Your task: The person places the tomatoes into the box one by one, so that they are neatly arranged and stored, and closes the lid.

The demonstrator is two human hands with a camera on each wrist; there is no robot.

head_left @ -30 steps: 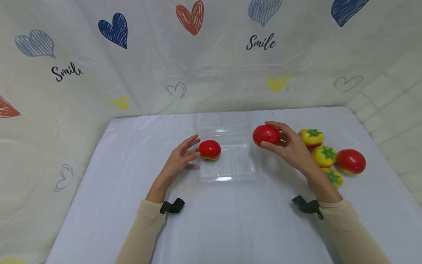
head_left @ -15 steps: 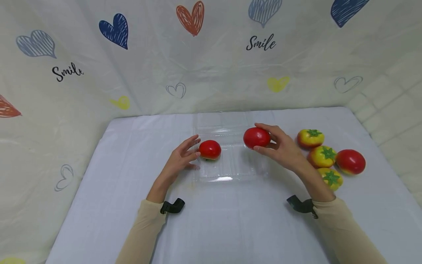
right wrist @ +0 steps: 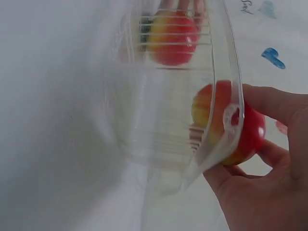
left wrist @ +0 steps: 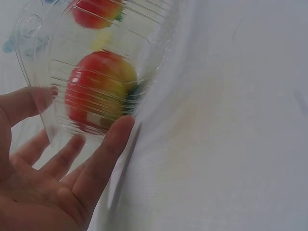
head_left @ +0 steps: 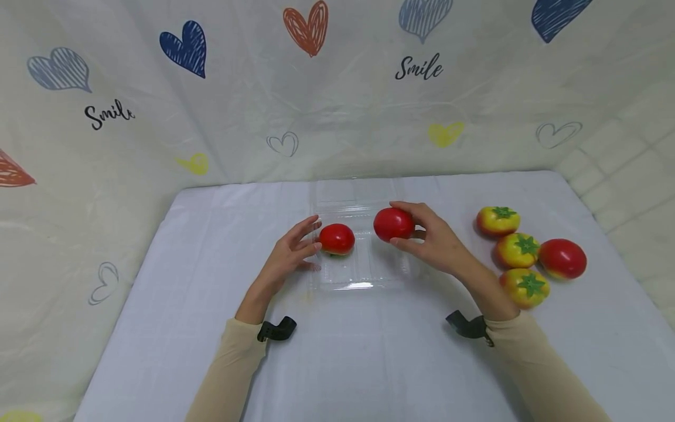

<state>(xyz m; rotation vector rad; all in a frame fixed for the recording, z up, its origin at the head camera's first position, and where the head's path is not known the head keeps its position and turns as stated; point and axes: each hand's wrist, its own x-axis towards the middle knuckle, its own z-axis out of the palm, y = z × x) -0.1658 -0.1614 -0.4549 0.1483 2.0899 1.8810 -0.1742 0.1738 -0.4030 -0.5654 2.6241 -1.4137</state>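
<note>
In the head view my right hand [head_left: 435, 240] holds a red toy tomato [head_left: 393, 224] between thumb and fingers, above the right part of a clear plastic container [head_left: 364, 285]. The right wrist view shows this held tomato [right wrist: 252, 130], red and yellow, beside the container's rim [right wrist: 233, 72]. Another toy tomato [head_left: 336, 240] sits inside at the left end. My left hand [head_left: 287, 255] holds that end. In the left wrist view its thumb [left wrist: 24, 103] reaches over the rim, with other fingers [left wrist: 103, 159] along the outer wall.
Several more toy tomatoes lie on the table's right side: three show green leafy tops, such as the middle one [head_left: 518, 250], and one red tomato [head_left: 562, 258] lies beyond them. The container's hinged lid [head_left: 358, 190] lies back toward the heart-printed curtain [head_left: 343, 105].
My right hand has carried the red toy tomato leftward and slightly nearer me, from the container's right edge to above it. My left hand and the tomato inside have stayed put.
</note>
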